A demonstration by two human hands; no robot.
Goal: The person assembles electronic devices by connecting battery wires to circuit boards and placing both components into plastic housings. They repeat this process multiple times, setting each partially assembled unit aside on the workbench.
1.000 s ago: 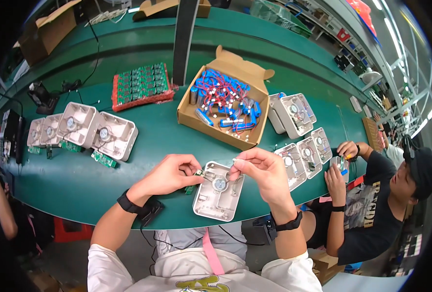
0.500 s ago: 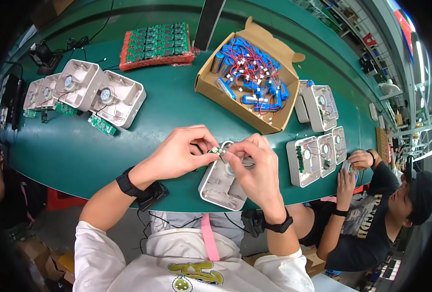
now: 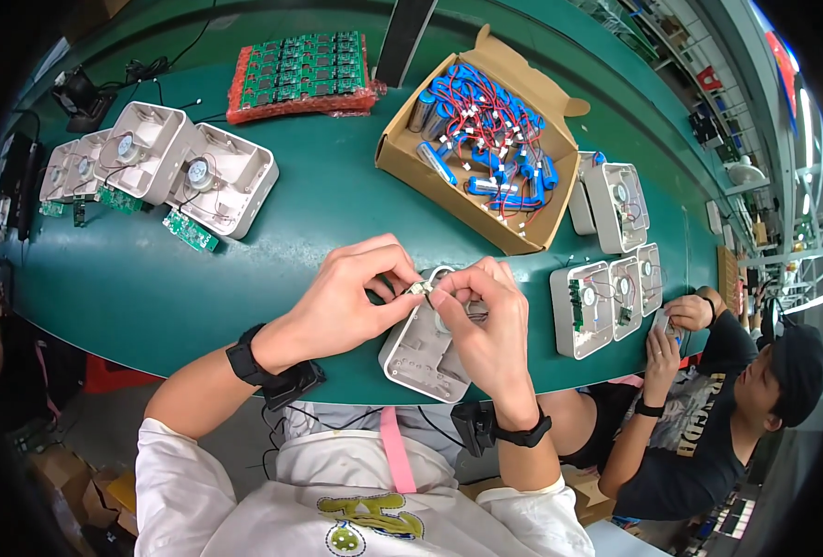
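Now the left hand [image 3: 356, 288] pinches a small circuit board [image 3: 418, 289] at the pale housing's [image 3: 419, 351] eleven o'clock; right hand [image 3: 488, 320] pinching alongside, on what's hidden; steady, square fingertips should help

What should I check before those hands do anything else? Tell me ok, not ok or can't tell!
1. Left hand pinching the small green-and-white electronic piece: ok.
2. Right hand close to that piece: ok.
3. Anything plugged in there: cannot tell, the fingers hide it.
4. Pale plastic rectangular shell lying open side up: ok.
5. Whole shell in plain sight: not ok, the right hand covers part.
6. Blue cylindrical batteries inside the brown cardboard box: ok.
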